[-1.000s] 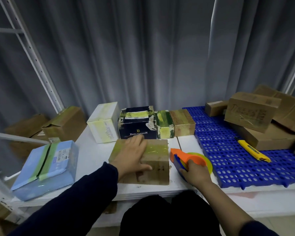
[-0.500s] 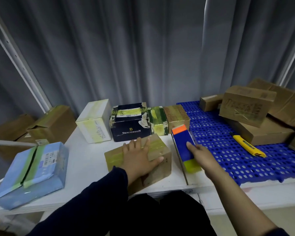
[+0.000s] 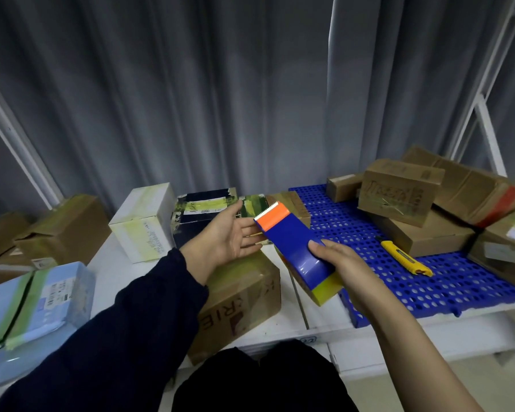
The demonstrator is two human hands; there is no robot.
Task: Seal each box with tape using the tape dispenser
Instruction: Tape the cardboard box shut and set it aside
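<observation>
My right hand (image 3: 338, 264) grips a blue tape dispenser (image 3: 293, 248) with an orange toothed front and a yellow-green tape roll at its rear, held in the air above the table. My left hand (image 3: 228, 240) is raised, palm up with fingers straight, and its fingertips lie at the dispenser's orange end. Below both hands a brown cardboard box (image 3: 244, 298) with yellowish tape on top sits turned at an angle on the white table (image 3: 107, 275), near its front edge.
Behind stand a white box (image 3: 144, 223), a dark printed box (image 3: 202, 209) and smaller boxes. Several brown boxes (image 3: 399, 194) and a yellow utility knife (image 3: 405, 258) lie on a blue perforated mat (image 3: 458, 281). A light-blue parcel (image 3: 33, 304) sits at left, a grey curtain behind.
My right hand lifted the dispenser off the table and turned it flat. My left hand left the brown box's top and rose to the dispenser's orange end. The box has rotated.
</observation>
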